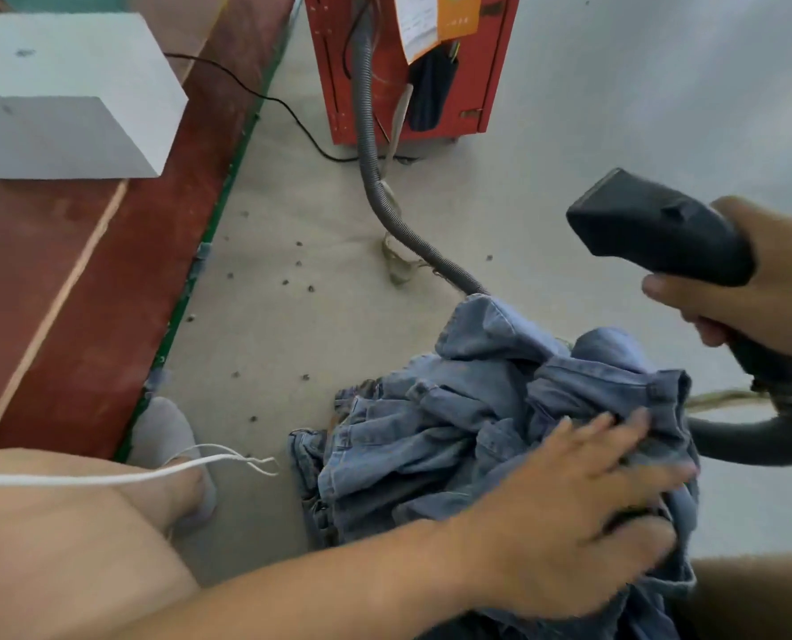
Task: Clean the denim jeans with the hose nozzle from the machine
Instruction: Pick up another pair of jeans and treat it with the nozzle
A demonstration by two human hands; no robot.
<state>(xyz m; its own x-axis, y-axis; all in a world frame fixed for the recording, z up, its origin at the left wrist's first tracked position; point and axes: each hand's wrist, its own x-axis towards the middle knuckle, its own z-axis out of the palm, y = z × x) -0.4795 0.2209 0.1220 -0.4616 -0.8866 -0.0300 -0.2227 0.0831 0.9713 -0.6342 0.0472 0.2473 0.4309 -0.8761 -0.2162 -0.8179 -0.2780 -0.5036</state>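
Note:
Crumpled light-blue denim jeans [454, 427] lie in a heap on the grey floor in front of me. My left hand [574, 515] rests on the right part of the heap with fingers spread over the cloth. My right hand [768, 288] grips the black hose nozzle [657, 228] by its handle, held in the air above and to the right of the jeans, its flat mouth pointing up-left. A grey ribbed hose [375, 177] runs from the red machine [412, 62] across the floor, behind the jeans, and curves up to the nozzle.
A white block [61, 94] sits on a red-brown board [85, 293] at the left. A black cable [265, 99] runs to the machine. My knee and a foot in a grey slipper [168, 436] are at lower left, with a white cord [108, 475] across them. Small debris dots the floor.

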